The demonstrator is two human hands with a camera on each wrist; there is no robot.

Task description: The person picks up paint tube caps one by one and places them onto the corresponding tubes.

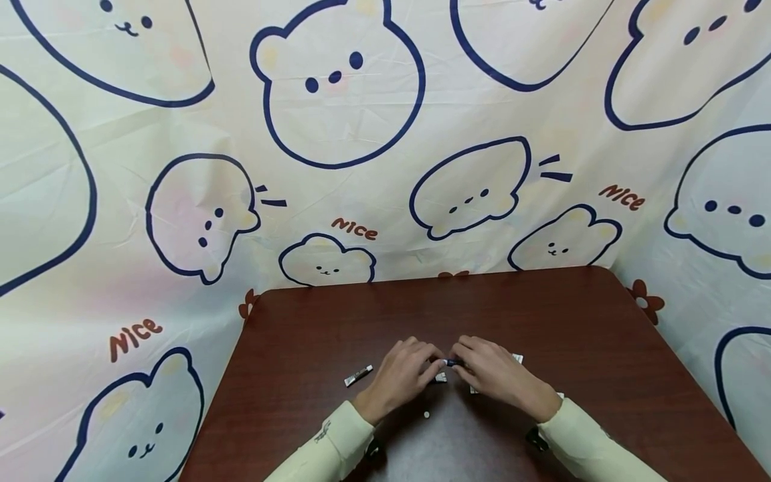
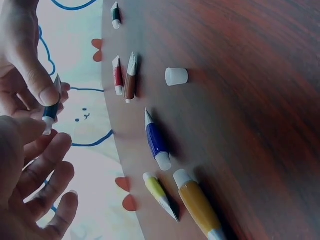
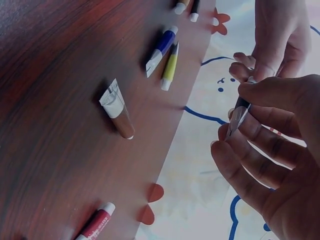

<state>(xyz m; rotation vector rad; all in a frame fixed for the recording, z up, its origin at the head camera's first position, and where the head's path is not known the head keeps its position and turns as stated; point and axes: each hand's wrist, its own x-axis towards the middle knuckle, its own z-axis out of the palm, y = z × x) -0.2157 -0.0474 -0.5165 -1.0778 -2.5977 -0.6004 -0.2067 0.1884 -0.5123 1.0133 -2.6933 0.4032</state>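
Note:
A small dark paint tube (image 1: 453,362) with a white end is held up between both hands above the table. My right hand (image 1: 496,368) pinches its body, the flat foil tail lying toward the fingers in the right wrist view, where the tube (image 3: 242,103) shows clearly. At the other end my left hand (image 1: 405,369) pinches the white cap (image 2: 48,125) with thumb and forefinger. Its other fingers (image 2: 47,187) are spread loosely. A loose white cap (image 2: 176,77) stands on the table, nearer the body than the hands.
Several paint tubes lie about the brown table (image 1: 337,321): blue (image 2: 157,145), yellow (image 2: 159,191), ochre (image 2: 200,205), brown (image 3: 121,117), red (image 3: 96,223) and a dark one (image 2: 116,17). One tube (image 1: 359,376) lies left of my left hand. A patterned cloth (image 1: 337,201) hangs behind.

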